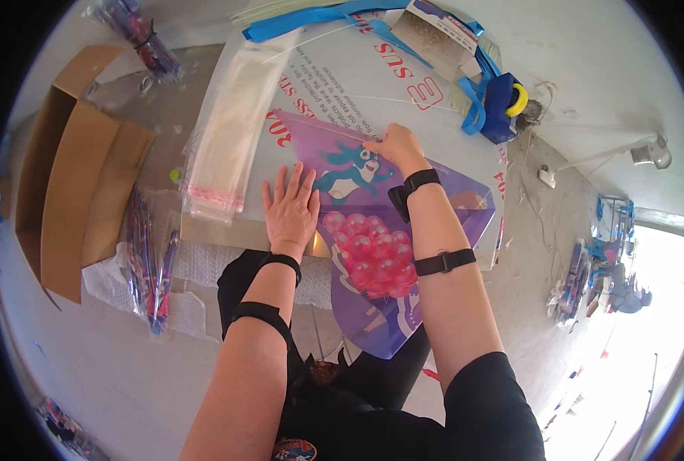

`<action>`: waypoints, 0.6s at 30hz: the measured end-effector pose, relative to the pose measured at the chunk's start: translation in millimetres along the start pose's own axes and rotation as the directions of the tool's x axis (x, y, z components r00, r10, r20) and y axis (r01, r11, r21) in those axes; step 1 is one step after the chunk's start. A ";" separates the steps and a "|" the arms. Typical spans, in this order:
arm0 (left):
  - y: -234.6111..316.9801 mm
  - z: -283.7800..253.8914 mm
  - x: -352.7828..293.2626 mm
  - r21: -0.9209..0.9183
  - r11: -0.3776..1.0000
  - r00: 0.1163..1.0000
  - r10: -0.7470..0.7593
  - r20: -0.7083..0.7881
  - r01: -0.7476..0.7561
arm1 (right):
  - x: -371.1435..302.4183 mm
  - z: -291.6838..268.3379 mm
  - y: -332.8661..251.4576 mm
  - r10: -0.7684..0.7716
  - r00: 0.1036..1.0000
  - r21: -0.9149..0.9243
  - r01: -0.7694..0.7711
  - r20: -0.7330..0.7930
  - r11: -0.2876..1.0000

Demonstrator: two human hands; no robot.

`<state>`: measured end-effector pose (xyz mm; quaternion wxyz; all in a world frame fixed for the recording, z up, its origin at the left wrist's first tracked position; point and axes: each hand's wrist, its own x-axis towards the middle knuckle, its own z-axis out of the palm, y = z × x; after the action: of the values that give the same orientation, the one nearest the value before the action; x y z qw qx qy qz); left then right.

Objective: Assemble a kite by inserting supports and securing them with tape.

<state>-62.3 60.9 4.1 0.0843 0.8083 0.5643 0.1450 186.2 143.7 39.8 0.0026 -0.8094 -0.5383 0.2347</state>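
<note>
A purple kite (369,253) printed with pink balloons and a blue-and-white cartoon animal lies across the table, its lower part hanging over the near edge toward my lap. Flat on its left side, beside the cartoon figure, rests my left hand (290,211) with fingers spread. My right hand (400,147) is closed at the kite's far edge, thumb and fingers pinching it where a thin rod seems to run. Part of the kite's right side is hidden under my right forearm.
Clear plastic bags (230,127) lie on the table's left. Blue ribbon (303,24) runs along the far edge, near a blue tape dispenser (498,111) with yellow tape. An open cardboard box (81,184) and wrapped bundles (151,265) stand left; a fan (649,152) is right.
</note>
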 end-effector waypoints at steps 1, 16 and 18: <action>0.4 -0.7 -0.1 -0.008 1.000 1.000 -0.003 0.007 0.003 | -2.1 -0.3 -1.2 0.064 0.997 0.001 -0.064 0.036 0.998; -0.5 -6.9 -0.5 -0.008 1.000 1.000 0.018 -0.009 -0.018 | -3.5 -1.7 5.0 0.082 0.996 0.293 -0.091 0.044 0.952; -3.2 -0.5 -2.3 -0.007 1.000 1.000 0.017 0.012 -0.017 | -2.3 3.2 8.0 0.129 0.991 0.323 -0.127 0.016 0.938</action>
<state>-66.1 59.8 3.3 0.0892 0.8138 0.5563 0.1426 191.3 137.6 35.8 0.1213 -0.8320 -0.4386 0.3173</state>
